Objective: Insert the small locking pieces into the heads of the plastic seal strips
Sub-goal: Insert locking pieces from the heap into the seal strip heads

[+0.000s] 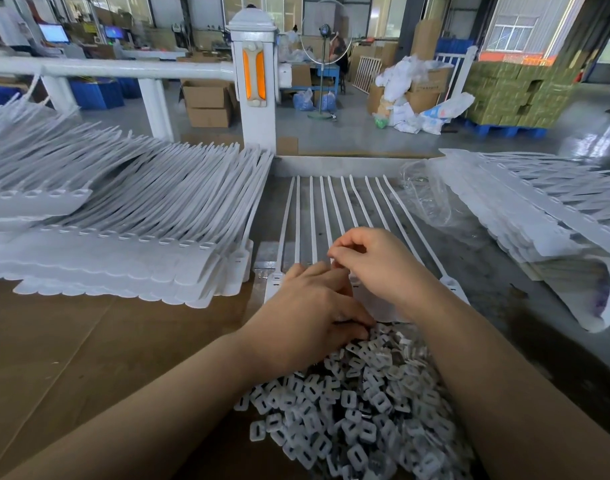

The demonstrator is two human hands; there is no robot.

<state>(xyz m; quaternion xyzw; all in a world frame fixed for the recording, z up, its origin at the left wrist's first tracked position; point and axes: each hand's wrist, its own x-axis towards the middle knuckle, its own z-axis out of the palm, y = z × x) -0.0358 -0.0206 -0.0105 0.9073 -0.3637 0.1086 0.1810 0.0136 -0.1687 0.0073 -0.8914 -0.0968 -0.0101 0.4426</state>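
Seal strips (334, 209): white, thin, fanned side by side, joined heads.

Hidden under the left hand (310, 306) and right hand (376, 268): most heads of the seal strip row (334, 209). Cannot tell whether the right fingertips (334, 254) pinch a locking piece. Cut off by the bottom edge, nearer than the hands: locking piece pile (359, 410). Cut off left of the row: stacked strips (123, 216). Blurred beyond the row: distant workstations (89, 32).
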